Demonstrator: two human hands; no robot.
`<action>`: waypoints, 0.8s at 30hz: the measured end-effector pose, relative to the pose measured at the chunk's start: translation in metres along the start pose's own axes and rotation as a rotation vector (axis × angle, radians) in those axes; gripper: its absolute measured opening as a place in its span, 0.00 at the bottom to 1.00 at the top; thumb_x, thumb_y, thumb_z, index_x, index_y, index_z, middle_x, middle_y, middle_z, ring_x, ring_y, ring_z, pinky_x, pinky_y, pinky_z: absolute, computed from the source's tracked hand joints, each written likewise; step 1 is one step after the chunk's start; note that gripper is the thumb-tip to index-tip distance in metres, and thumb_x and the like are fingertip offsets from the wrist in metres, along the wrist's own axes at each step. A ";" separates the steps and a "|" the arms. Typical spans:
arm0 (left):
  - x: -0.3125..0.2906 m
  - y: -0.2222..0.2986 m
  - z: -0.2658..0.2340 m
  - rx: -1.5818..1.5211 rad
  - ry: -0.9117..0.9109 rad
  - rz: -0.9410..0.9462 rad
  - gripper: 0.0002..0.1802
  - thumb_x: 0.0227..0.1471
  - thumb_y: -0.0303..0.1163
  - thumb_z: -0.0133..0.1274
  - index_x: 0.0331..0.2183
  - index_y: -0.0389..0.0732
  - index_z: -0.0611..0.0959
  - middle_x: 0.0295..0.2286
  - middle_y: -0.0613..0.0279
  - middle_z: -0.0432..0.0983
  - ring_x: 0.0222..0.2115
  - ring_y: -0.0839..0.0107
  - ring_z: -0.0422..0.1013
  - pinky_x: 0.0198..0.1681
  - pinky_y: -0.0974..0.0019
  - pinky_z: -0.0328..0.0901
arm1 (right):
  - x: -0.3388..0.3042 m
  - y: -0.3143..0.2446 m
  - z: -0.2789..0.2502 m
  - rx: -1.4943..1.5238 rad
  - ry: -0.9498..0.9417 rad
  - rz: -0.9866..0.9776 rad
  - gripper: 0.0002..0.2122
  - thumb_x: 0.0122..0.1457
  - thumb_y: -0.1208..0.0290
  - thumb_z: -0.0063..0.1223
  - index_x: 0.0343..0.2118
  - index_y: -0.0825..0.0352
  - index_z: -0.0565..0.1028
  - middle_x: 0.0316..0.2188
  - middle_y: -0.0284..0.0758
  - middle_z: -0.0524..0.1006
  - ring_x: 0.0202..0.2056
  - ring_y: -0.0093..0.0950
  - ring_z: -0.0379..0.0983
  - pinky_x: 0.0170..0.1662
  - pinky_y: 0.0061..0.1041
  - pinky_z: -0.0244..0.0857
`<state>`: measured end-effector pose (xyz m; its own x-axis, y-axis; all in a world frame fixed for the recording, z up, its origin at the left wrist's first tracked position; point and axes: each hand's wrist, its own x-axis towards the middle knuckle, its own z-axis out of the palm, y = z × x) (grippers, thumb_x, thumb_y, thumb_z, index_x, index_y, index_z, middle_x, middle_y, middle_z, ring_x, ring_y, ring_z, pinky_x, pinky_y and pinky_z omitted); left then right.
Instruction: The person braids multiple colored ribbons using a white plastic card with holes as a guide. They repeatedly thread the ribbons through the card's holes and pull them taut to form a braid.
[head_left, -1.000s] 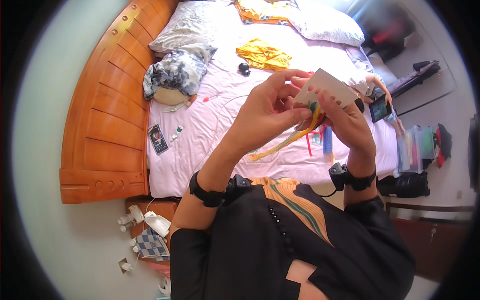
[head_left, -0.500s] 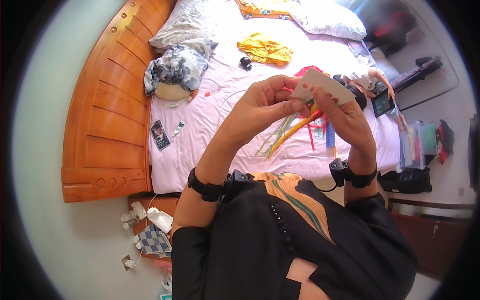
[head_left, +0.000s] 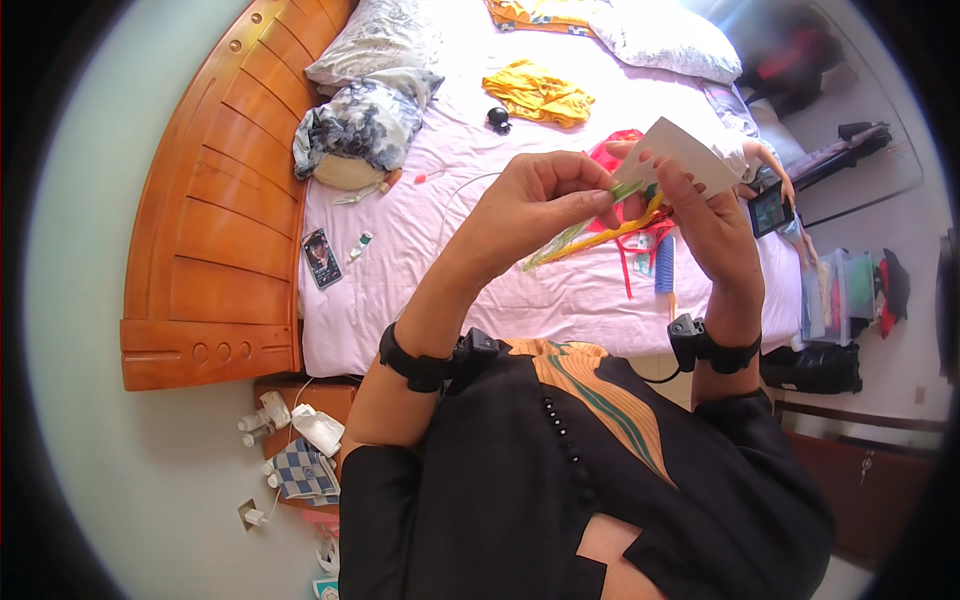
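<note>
Above the bed, my right hand [head_left: 715, 235] grips a white card [head_left: 685, 148] with small holes in it, thumb on the near face and fingers behind. Close to the card's left edge, my left hand [head_left: 530, 210] pinches green thread [head_left: 627, 190] between thumb and forefinger. A yellow thread bundle [head_left: 610, 236] trails down and left from the card, with pale green strands [head_left: 548, 250] alongside. Behind the hands lies a red cloth or bag [head_left: 607, 153], partly hidden. A blue ribbed strip [head_left: 665, 265] lies near my right wrist.
The pink-sheeted bed [head_left: 400, 270] holds a phone [head_left: 321, 259], a small tube [head_left: 361, 245], a black round object [head_left: 497, 119], yellow clothing [head_left: 538, 93] and pillows [head_left: 375, 45]. At right, another person [head_left: 762, 160] lies with a tablet [head_left: 769, 209]. A wooden headboard [head_left: 215, 190] stands left.
The card has shifted right and tilted more steeply in my right hand. Green thread now shows plainly at my left fingertips. The whole view has moved slightly.
</note>
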<state>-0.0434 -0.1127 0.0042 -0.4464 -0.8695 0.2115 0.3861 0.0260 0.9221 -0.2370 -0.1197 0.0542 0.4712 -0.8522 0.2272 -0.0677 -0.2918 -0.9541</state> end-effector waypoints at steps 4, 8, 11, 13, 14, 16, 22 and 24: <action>0.000 0.001 -0.002 0.021 -0.014 -0.018 0.11 0.53 0.31 0.51 0.35 0.33 0.78 0.27 0.61 0.77 0.31 0.76 0.73 0.39 0.73 0.64 | -0.002 0.001 -0.006 -0.021 0.012 0.066 0.17 0.63 0.60 0.43 0.45 0.70 0.72 0.37 0.35 0.77 0.26 0.15 0.69 0.28 0.12 0.63; -0.004 0.000 -0.005 0.030 -0.012 -0.050 0.11 0.53 0.32 0.51 0.35 0.35 0.78 0.27 0.62 0.77 0.30 0.77 0.72 0.38 0.74 0.64 | -0.003 -0.002 -0.006 -0.121 0.023 0.064 0.17 0.64 0.60 0.42 0.44 0.70 0.72 0.30 0.31 0.75 0.25 0.13 0.66 0.28 0.11 0.60; -0.007 0.001 -0.005 0.007 -0.023 -0.073 0.11 0.53 0.33 0.52 0.35 0.35 0.78 0.26 0.63 0.77 0.29 0.78 0.72 0.38 0.74 0.64 | -0.008 0.005 -0.019 -0.252 0.008 0.048 0.18 0.64 0.60 0.40 0.45 0.71 0.71 0.33 0.33 0.74 0.30 0.16 0.67 0.32 0.14 0.62; -0.008 0.001 -0.005 -0.007 -0.034 -0.083 0.11 0.53 0.33 0.52 0.35 0.35 0.78 0.26 0.63 0.77 0.29 0.78 0.72 0.37 0.74 0.64 | -0.009 0.005 -0.020 -0.297 0.011 0.012 0.18 0.65 0.60 0.38 0.46 0.71 0.70 0.39 0.37 0.74 0.35 0.20 0.71 0.38 0.18 0.66; -0.009 0.000 -0.006 -0.009 -0.039 -0.084 0.11 0.53 0.33 0.52 0.36 0.35 0.78 0.26 0.63 0.76 0.29 0.78 0.72 0.37 0.74 0.64 | -0.008 0.004 -0.018 -0.306 0.020 -0.014 0.18 0.65 0.60 0.38 0.46 0.72 0.69 0.39 0.38 0.74 0.36 0.21 0.71 0.39 0.18 0.66; -0.010 -0.002 -0.007 -0.012 -0.040 -0.089 0.11 0.53 0.32 0.52 0.36 0.35 0.78 0.26 0.64 0.76 0.29 0.78 0.72 0.37 0.74 0.64 | -0.009 -0.003 -0.006 -0.276 0.075 -0.099 0.18 0.64 0.60 0.40 0.42 0.73 0.72 0.31 0.33 0.74 0.31 0.17 0.67 0.34 0.16 0.62; -0.011 -0.010 -0.007 -0.032 -0.037 -0.088 0.08 0.52 0.28 0.52 0.35 0.35 0.78 0.25 0.66 0.75 0.27 0.79 0.71 0.34 0.75 0.64 | -0.010 -0.004 -0.004 0.004 0.181 -0.074 0.20 0.65 0.59 0.35 0.46 0.74 0.69 0.36 0.40 0.76 0.34 0.24 0.73 0.39 0.21 0.67; -0.012 -0.013 -0.007 -0.025 -0.035 -0.102 0.08 0.52 0.27 0.52 0.35 0.35 0.78 0.25 0.67 0.74 0.27 0.80 0.70 0.33 0.76 0.64 | -0.009 -0.010 -0.008 0.096 0.109 -0.061 0.22 0.66 0.58 0.33 0.47 0.75 0.68 0.36 0.42 0.76 0.32 0.25 0.74 0.36 0.22 0.69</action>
<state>-0.0377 -0.1060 -0.0129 -0.5122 -0.8492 0.1288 0.3569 -0.0740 0.9312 -0.2478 -0.1127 0.0630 0.3732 -0.8779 0.2999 0.0448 -0.3059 -0.9510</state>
